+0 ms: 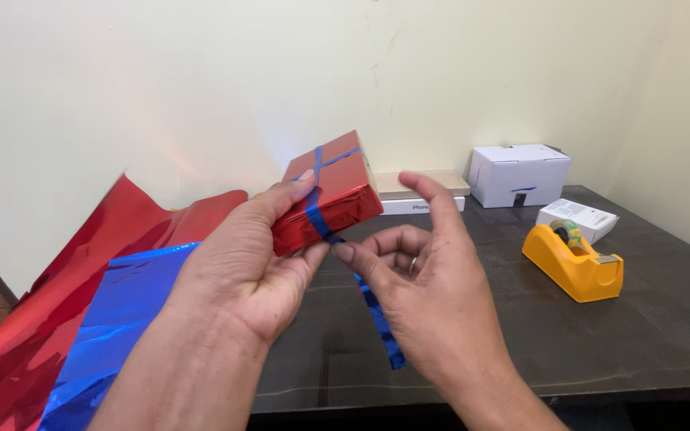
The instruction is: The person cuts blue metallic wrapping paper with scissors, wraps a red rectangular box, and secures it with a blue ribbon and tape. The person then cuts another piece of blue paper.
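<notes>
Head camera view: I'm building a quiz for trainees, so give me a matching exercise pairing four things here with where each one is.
Things:
1. red foil-wrapped box
2. orange plastic tape dispenser
3. white cardboard box
4. blue foil sheet

Places:
A. far edge of the dark wooden table, by the wall
B. left end of the table, over red foil
C. held in the left hand
D. right side of the table

Pairs: 1-C, 2-D, 3-A, 4-B

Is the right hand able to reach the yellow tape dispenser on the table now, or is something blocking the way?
Probably yes. The right hand is open beside the red wrapped box, only touching the blue ribbon. The dark table between it and the yellow tape dispenser looks free of other things.
</notes>
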